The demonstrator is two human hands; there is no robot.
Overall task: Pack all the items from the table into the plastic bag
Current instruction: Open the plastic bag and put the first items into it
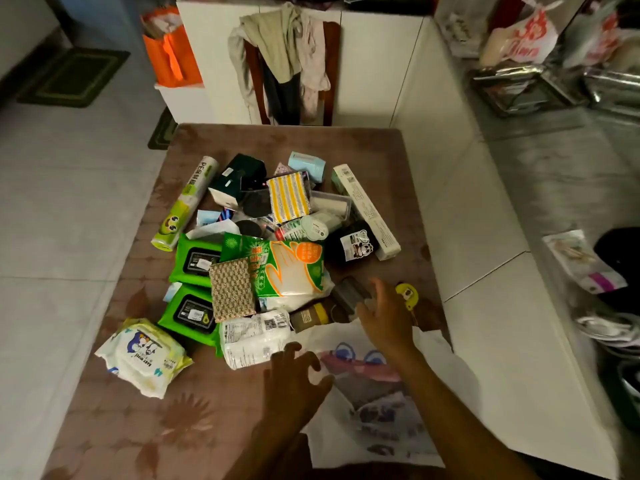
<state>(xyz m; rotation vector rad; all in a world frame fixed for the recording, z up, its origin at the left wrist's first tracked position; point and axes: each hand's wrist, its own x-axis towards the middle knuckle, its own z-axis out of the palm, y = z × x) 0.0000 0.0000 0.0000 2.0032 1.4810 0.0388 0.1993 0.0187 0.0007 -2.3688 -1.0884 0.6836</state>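
Note:
A heap of packaged goods covers the brown table (pixel 114 427): two green wipe packs (pixel 188 315), a baby wipes pack (pixel 143 355), a glove packet (pixel 291 268), a cling-film roll (pixel 187 199), a long white box (pixel 367 211) and a yellow tape measure (pixel 408 295). A white printed plastic bag (pixel 374 407) lies flat at the near right of the table. My left hand (pixel 294 382) hovers open over the bag's left edge, beside a white packet (pixel 254 337). My right hand (pixel 386 317) is open above the bag's far edge, next to a dark flat item (pixel 351 292).
A wooden chair (pixel 291 64) draped with clothes stands at the table's far side. White cabinets (pixel 485 271) run along the right, their top crowded with bags and trays. An orange bag (pixel 169 53) sits at the back left above tiled floor.

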